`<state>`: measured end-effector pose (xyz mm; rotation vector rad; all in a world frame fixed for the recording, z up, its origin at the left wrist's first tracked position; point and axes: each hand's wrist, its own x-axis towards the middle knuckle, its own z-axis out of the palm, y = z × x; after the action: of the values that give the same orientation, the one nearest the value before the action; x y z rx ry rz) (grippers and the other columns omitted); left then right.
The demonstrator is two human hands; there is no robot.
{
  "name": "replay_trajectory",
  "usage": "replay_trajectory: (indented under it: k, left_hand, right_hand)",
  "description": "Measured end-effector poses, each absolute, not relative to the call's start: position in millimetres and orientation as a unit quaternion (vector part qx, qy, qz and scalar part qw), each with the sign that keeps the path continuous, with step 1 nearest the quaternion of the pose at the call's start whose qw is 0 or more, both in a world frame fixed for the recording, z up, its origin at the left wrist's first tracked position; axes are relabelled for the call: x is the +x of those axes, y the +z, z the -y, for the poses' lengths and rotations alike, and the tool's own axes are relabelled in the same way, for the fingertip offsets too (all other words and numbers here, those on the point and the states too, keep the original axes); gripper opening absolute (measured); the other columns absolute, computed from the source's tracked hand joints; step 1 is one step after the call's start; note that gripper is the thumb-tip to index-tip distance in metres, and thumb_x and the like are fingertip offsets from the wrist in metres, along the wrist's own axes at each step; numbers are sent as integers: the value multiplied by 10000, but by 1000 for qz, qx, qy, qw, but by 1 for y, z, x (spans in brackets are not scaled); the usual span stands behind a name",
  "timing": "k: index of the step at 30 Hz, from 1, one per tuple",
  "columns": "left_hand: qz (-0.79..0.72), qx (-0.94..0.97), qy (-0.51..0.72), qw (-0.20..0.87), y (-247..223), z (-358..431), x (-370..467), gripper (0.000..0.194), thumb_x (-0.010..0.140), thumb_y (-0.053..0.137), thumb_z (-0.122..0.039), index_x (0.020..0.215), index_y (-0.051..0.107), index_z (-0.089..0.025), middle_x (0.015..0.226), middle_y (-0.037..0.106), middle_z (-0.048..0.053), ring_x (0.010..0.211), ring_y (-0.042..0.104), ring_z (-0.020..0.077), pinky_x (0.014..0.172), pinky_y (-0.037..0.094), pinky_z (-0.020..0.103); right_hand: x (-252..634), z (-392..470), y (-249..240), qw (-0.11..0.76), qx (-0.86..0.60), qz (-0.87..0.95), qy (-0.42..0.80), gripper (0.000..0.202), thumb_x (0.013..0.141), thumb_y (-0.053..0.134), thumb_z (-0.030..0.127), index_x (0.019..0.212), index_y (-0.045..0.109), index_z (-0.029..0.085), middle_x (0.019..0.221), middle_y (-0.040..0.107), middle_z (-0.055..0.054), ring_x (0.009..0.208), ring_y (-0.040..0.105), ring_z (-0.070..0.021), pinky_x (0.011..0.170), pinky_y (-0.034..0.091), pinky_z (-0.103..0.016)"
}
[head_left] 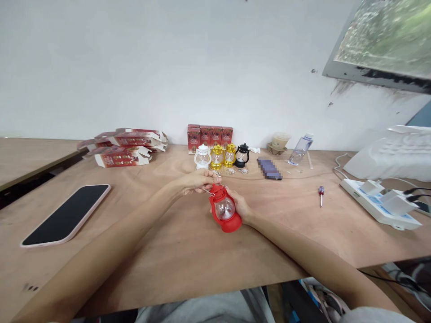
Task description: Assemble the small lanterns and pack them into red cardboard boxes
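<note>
- Red lantern (225,208) was up front at mid-table, tilted, base toward the person's lower right. Couldn't tell if it touched the wood.
- Step in hand, my read: working the thin wire handle (208,191) at the lantern's top.
- Next move, my read: called for a steady body and a fine pinch to guide the wire.
- Right hand (241,206): fingers curled around the lantern's side, gripping it; gap just the lantern's girth.
- Left hand (201,180): fingers bunched nearly closed, pinching at the wire by the cap. Couldn't tell which fingertips carried it.
- Beyond the hands: white lantern (203,158), two gold lanterns (217,158), black lantern (241,157), lined up before upright red boxes (210,136).
- Farther out: flattened cartons (123,156) to the left, screwdriver (321,194) to the right, well apart from both hands.
</note>
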<state>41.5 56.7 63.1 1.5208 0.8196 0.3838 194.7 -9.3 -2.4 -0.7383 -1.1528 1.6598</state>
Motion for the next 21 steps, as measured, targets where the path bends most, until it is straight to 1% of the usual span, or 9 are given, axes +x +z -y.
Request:
replay_trajectory:
  k: [3, 7, 11, 18, 21]
  left_hand:
    - [-365, 654, 180, 638, 63, -55, 43, 389, 637, 760, -413, 645, 473, -152, 399, 379, -90, 324, 195, -8, 308, 83, 113]
    - [-376, 645, 184, 640, 67, -52, 44, 380, 616, 777, -396, 675, 495, -149, 384, 388, -90, 325, 205, -5, 308, 85, 103]
    - [-392, 637, 185, 637, 67, -51, 44, 337, 648, 761, -359, 667, 499, -148, 376, 390, -87, 312, 211, -4, 305, 86, 104]
    - [-402, 580, 241, 666, 60, -56, 47, 134, 761, 645, -202, 735, 522, -155, 346, 372, -94, 278, 187, 1, 302, 64, 108]
    - [-425, 535, 276, 676, 57, -58, 50, 145, 742, 636, -126, 745, 495, -165, 350, 369, -102, 269, 190, -1, 305, 48, 108]
  right_hand:
    - [195, 8, -5, 482, -294, 458, 687, 485, 654, 637, 616, 812, 651, 157, 681, 697, -39, 610, 621, -186, 670, 492, -329]
    - [196, 5, -8, 480, -288, 451, 695, 446, 713, 608, 578, 854, 637, 157, 671, 686, -29, 640, 624, -182, 690, 484, -327]
    - [197, 4, -10, 476, -288, 448, 700, 438, 740, 583, 572, 862, 633, 154, 665, 679, -29, 645, 625, -183, 683, 476, -325]
    - [197, 2, -10, 476, -285, 435, 710, 422, 717, 620, 563, 839, 629, 160, 693, 681, -25, 635, 617, -171, 650, 468, -299]
    - [196, 1, -10, 474, -288, 428, 714, 417, 712, 630, 559, 843, 624, 163, 712, 682, -23, 631, 611, -166, 645, 463, -295]
